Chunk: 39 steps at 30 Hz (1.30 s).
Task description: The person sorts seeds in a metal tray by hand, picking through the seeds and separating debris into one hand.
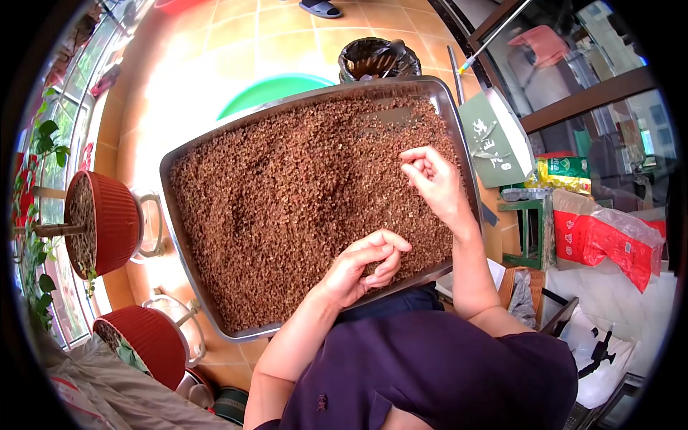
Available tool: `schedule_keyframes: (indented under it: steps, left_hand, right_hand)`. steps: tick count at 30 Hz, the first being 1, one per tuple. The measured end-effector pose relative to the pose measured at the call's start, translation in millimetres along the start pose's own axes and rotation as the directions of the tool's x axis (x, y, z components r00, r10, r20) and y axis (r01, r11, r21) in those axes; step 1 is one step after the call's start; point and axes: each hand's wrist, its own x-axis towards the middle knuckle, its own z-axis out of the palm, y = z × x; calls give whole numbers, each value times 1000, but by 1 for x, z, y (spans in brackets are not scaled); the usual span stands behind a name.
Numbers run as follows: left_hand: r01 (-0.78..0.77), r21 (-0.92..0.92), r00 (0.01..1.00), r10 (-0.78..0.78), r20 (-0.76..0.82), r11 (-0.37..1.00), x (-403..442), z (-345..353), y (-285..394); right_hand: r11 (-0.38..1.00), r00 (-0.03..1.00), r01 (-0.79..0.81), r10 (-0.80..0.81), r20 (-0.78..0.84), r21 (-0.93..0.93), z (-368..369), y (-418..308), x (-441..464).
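Note:
A large dark metal tray [169, 188] lies before me, spread with small reddish-brown dried bits [279, 193] that look like peppercorns or husks. Over the tray's near edge is my left hand [362, 266], its fingers curled in and the index finger pointing right. Further up and to the right, my right hand [433, 180] hovers above the bits with thumb and fingers pinched together. Whatever either hand holds is too small or hidden to make out. Near the far right corner the layer thins and the bare tray bottom shows.
Beyond the tray stand a black-lined bin [380, 59] and a green basin [276, 92]. Two red flowerpots [118, 222] are on the left. To the right lie a green booklet [491, 140], a green stool [527, 233] and a red plastic bag [609, 240]. A slippered foot [320, 8] shows at the top.

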Motion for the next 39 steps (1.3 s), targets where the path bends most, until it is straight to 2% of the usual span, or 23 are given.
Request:
schedule_keyframes:
  steps: [3,6,10,14,15,16,18,19,22,28,31,34,37,39]
  left_hand:
    - [14,25,1000,-15,15,1000,-1,1,0]
    - [42,45,999,-44,31,998,-3,0,-1]
    - [66,75,998,-67,11,995,-4,3,-1]
    - [50,33,999,-51,19,998,-3,1,-1]
    - [46,29,999,-46,21,999,-3,1,-1]
    - [42,25,999,-43,24,999,-3,1,-1]
    - [59,30,998,-60,22,998,-3,1,-1]
    - [67,33,998,-68,19,997,-3,1,-1]
    - [75,46,997,-76,28,996,-4,2,-2]
    - [52,34,998,-53,19,998,-2,0,-2]
    - [33,33,999,-33,10,999,-2,1,-2]
    - [23,10,1000,-23,14,1000,-1,1,-1]
    - [20,5,1000,-20,12,1000,-1,0,-1]
    - [20,10,1000,-20,8,1000,-1,0,-1]
  right_hand:
    - [982,989,96,-76,127,-163,5,-15,-9]
    - [935,924,324,-281,258,-142,25,-6,-15]
    - [811,881,470,-410,235,-349,37,5,-16]
    - [930,943,313,-279,184,-194,23,0,-10]
    - [972,971,177,-148,185,-153,19,2,-9]
    - [998,982,55,-53,179,-5,16,4,-7]
    - [970,975,-139,99,199,199,7,1,-6]
    - [949,966,-187,132,221,254,2,4,-4]
    - [915,977,-166,103,185,368,-4,11,-1]
    - [839,975,-158,50,216,520,-5,16,-3]
    - [696,957,-265,106,269,668,-2,5,-6]
    - [613,931,-350,147,333,708,-2,4,-4]
    - [705,942,-319,164,292,633,-2,1,-4]
    - [878,965,-238,166,201,415,-3,4,-5]
